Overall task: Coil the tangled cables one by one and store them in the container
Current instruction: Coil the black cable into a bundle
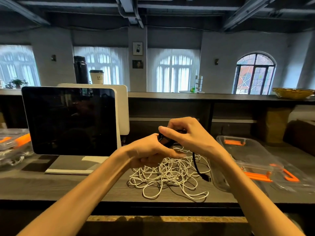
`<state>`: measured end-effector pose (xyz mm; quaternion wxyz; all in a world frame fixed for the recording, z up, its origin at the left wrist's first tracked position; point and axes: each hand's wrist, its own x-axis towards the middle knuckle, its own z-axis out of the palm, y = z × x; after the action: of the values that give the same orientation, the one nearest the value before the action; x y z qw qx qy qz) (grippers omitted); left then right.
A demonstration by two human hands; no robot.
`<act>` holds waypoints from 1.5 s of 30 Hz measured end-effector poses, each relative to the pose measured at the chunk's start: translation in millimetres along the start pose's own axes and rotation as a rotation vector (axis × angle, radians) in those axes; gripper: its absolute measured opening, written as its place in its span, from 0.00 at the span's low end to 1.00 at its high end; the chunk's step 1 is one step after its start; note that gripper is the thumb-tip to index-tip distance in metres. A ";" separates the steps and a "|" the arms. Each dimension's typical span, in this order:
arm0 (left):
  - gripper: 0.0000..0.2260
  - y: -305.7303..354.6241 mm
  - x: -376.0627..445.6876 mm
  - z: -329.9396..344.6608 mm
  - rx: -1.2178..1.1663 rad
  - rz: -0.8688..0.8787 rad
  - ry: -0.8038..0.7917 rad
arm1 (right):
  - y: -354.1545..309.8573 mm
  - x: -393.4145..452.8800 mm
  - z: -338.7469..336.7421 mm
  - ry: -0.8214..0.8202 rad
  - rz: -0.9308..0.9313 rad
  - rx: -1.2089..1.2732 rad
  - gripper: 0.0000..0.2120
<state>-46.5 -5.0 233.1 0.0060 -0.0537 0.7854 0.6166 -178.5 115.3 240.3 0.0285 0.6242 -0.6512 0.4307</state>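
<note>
A loose tangle of thin white cables was spread in rounded loops on the dark, wood-grained tabletop. Above it, a black cable was held bunched between both hands, its free tail hanging down in a curve toward the viewer, its plug end resting low beside the clear plastic container with orange latches. The left hand was curled, its grip closed around the black bundle from below. The right hand was pressed on the bundle from above, thumb and fingers pinched together on it. A second clear lidded box was seen at far left, beside a dark screen.
</note>
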 end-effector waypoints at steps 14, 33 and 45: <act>0.06 -24.8 25.2 5.4 0.525 0.256 0.526 | 4.2 -4.9 23.3 0.140 0.246 0.299 0.13; 0.13 -5.7 4.6 4.3 0.384 0.136 0.242 | 7.8 9.1 -0.2 0.128 0.050 0.234 0.10; 0.13 -13.6 1.1 -28.9 0.214 0.115 0.473 | 14.4 -2.6 26.8 0.086 -0.037 -0.305 0.04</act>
<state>-44.7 -36.2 226.8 -0.2071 -0.1507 0.8275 0.4996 -176.6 99.2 214.5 0.1587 0.6054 -0.6958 0.3524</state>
